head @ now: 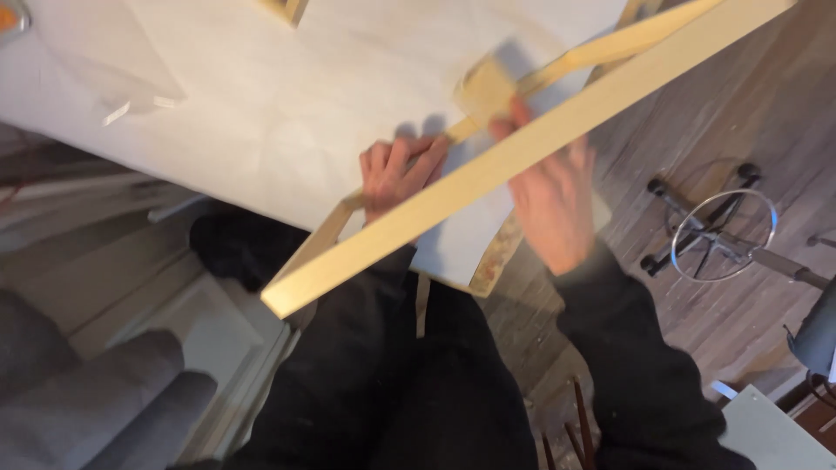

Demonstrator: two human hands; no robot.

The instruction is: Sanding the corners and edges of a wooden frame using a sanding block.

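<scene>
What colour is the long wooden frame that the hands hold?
Pale yellow, unpainted wood: the wooden frame shows best in the head view.

Pale, smooth, matt wooden frame [522,148] lying over the white, matt, paper-covered table [244,113], beside a brown wood-plank floor [697,113].

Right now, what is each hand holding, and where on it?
The left hand grips the lower rail of the wooden frame near its corner. The right hand presses a small tan block onto that rail with its fingertips.
</scene>
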